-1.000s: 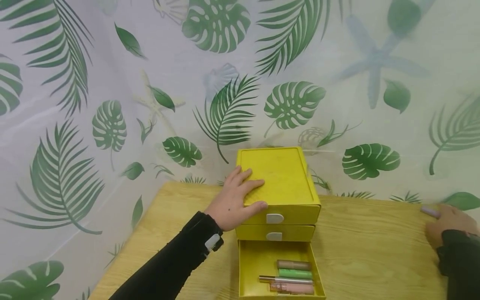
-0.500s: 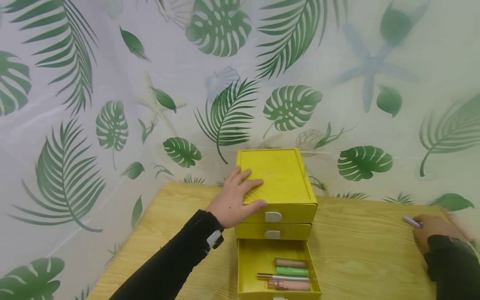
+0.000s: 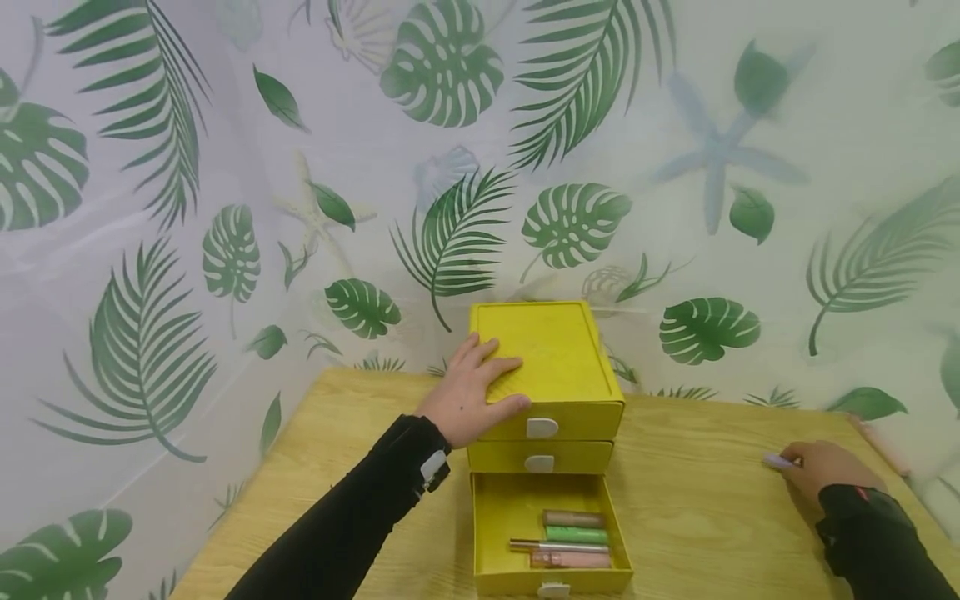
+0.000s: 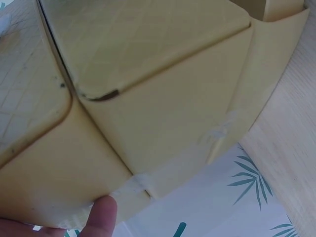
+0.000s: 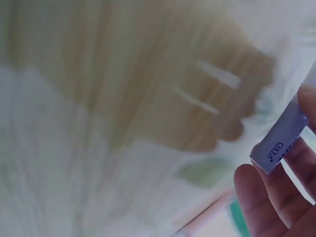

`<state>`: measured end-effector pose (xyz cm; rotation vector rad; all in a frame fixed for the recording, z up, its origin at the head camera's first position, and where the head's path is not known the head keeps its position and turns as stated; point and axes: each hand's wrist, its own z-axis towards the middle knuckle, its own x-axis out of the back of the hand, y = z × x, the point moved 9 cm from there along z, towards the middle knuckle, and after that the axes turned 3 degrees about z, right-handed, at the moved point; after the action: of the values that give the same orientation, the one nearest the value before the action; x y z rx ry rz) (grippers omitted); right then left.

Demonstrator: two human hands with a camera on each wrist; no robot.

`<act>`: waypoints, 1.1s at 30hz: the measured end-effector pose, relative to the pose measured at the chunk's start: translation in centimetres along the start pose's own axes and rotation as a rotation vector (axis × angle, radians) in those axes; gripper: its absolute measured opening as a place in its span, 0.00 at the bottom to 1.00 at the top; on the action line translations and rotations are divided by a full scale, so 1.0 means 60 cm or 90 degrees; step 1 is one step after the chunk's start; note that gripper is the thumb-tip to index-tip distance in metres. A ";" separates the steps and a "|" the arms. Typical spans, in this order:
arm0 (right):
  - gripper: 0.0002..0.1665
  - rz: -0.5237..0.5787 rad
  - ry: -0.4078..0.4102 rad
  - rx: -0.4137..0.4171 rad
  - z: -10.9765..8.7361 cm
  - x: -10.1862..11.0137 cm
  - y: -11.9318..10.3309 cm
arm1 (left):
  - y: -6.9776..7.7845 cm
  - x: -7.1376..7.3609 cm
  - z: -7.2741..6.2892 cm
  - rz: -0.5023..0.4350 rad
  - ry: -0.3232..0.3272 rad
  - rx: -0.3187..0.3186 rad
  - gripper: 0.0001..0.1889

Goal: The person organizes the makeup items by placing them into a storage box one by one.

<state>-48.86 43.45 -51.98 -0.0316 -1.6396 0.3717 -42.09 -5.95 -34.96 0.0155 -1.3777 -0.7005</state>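
Observation:
My left hand (image 3: 472, 396) rests with spread fingers on the left edge of a yellow drawer box (image 3: 551, 350). In the left wrist view, fingertips (image 4: 102, 212) touch the box's side. The bottom drawer (image 3: 501, 521) is pulled out. In it lie a brown tube (image 3: 573, 518), a green tube (image 3: 576, 535), a thin silvery stick (image 3: 558, 547) and a pink tube (image 3: 570, 561). Off to the right, over the table, my right hand (image 3: 836, 471) pinches a small lavender tube (image 3: 780, 461). Dark lettering shows on this tube (image 5: 280, 140) in the right wrist view.
The wood-grain table (image 3: 697, 500) extends to both sides of the box. Behind it hangs a pale curtain (image 3: 465, 150) printed with leaves. A pinkish strip (image 3: 881, 446) lies along the table's right edge. The upper two drawers are pushed in, with white tabs.
My right hand has moved left, toward the box, with the lavender tube in it. The left hand keeps its place on the box. The head view has shifted slightly right.

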 end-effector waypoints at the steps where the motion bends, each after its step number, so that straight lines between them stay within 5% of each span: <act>1: 0.22 0.001 0.004 0.004 -0.004 0.001 -0.011 | 0.000 -0.001 0.000 -0.002 0.000 0.001 0.34; 10: 0.23 0.096 -0.018 0.020 -0.056 -0.027 -0.122 | 0.000 -0.014 -0.007 -0.019 -0.019 0.003 0.34; 18: 0.17 0.129 -0.011 0.084 -0.089 -0.009 -0.268 | -0.002 -0.004 0.003 -0.023 -0.005 0.000 0.33; 27: 0.11 0.093 0.104 0.219 -0.127 0.032 -0.426 | 0.001 -0.007 0.013 -0.025 -0.011 0.009 0.33; 33: 0.10 0.065 0.131 0.292 -0.126 0.019 -0.516 | 0.002 -0.004 0.013 -0.027 -0.003 0.010 0.33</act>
<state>-35.45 16.13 -42.47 0.1866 -1.3227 0.7898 -42.75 -5.44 -34.95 0.0560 -1.3904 -0.7257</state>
